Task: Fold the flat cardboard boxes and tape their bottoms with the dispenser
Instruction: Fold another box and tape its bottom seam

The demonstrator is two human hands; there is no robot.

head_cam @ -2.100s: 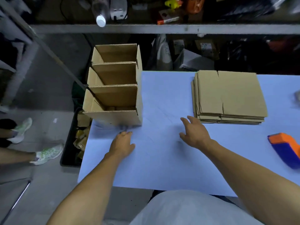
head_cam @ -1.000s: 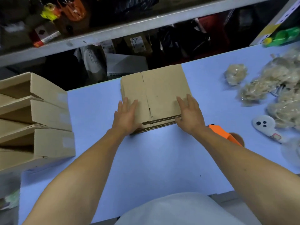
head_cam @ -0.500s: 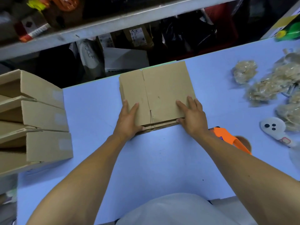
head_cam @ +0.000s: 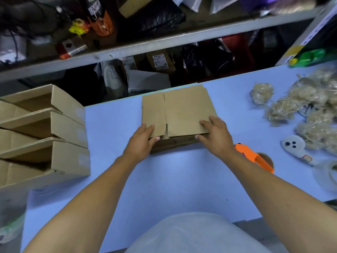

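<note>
At the left edge of the pale blue counter (head_cam: 178, 183) we are keeping the row of folded brown cardboard boxes (head_cam: 54, 136) lying on their sides, seemingly parked clear of the working space. Our left hand (head_cam: 141, 143) is pinching the near left corner of the top flat brown cardboard sheet (head_cam: 182, 110), fingers above and thumb below, peeling it off the stack of flat boxes (head_cam: 173, 144) mid-counter. Our right hand (head_cam: 215, 136) is gripping the sheet's near right corner likewise, so it lifts level. The orange tape dispenser (head_cam: 253, 156) is lying just beside our right wrist, probably within reach for taping.
</note>
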